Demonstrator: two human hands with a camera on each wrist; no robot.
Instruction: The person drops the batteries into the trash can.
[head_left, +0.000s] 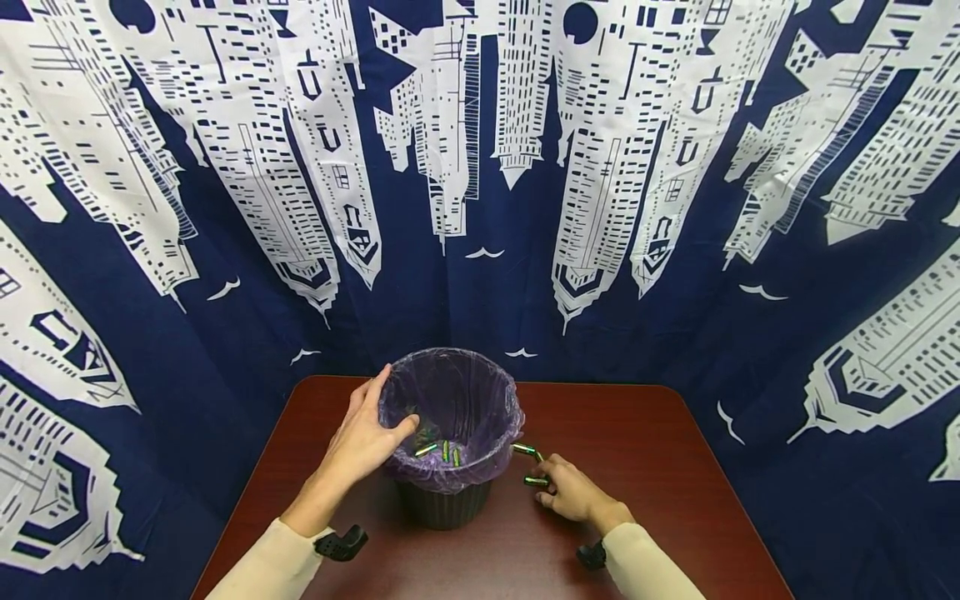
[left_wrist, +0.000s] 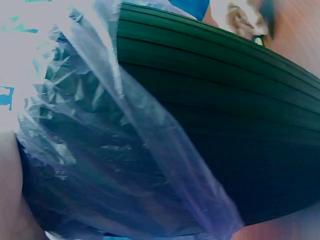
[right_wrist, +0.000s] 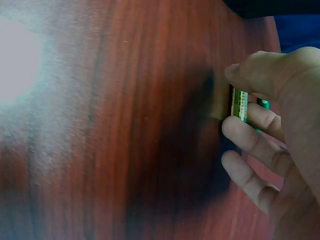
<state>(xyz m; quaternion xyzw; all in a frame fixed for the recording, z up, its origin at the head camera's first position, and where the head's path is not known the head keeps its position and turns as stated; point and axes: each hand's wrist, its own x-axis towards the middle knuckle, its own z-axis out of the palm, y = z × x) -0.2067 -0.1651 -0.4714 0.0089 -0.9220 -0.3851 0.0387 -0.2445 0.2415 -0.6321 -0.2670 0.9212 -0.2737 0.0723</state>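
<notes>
A dark ribbed trash bin [head_left: 444,505] stands on the table with a thin purple liner [head_left: 502,408] folded over its rim. My left hand [head_left: 367,433] holds the bin's left rim, its thumb reaching over the inside. Several green-and-gold batteries [head_left: 446,451] lie in the bottom of the liner. To the right of the bin, my right hand [head_left: 573,490] is low over the table, pinching a battery [right_wrist: 239,104] between thumb and fingers. Another battery [head_left: 523,448] lies nearer the bin. The left wrist view is filled by the bin's ribbed side [left_wrist: 225,120] and crinkled liner [left_wrist: 100,145].
The reddish-brown wooden table [head_left: 615,425] has rounded far corners. A navy curtain [head_left: 480,300] with white skyscrapers hangs behind it and along both sides. Black wrist straps [head_left: 341,543] sit at the cuffs of the cream sleeves [head_left: 270,567].
</notes>
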